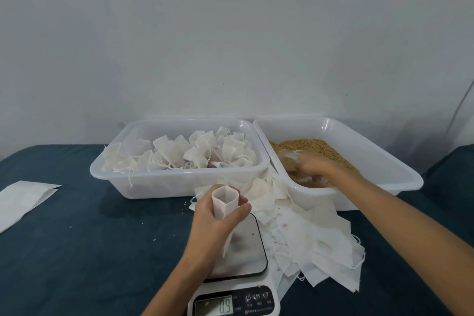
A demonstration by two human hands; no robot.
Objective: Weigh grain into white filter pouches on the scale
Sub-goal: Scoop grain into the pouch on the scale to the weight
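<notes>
My left hand grips an open, empty white filter pouch upright, its bottom over the steel plate of the scale. The scale's display reads 0.9. My right hand reaches into the white tray of brown grain. It is blurred and seems to hold a clear plastic scoop pushed into the grain.
A second white tray at the back left holds several tied pouches. Flat empty pouches lie piled to the right of the scale. A white paper bag lies at the far left on the dark blue cloth. Loose grains dot the cloth.
</notes>
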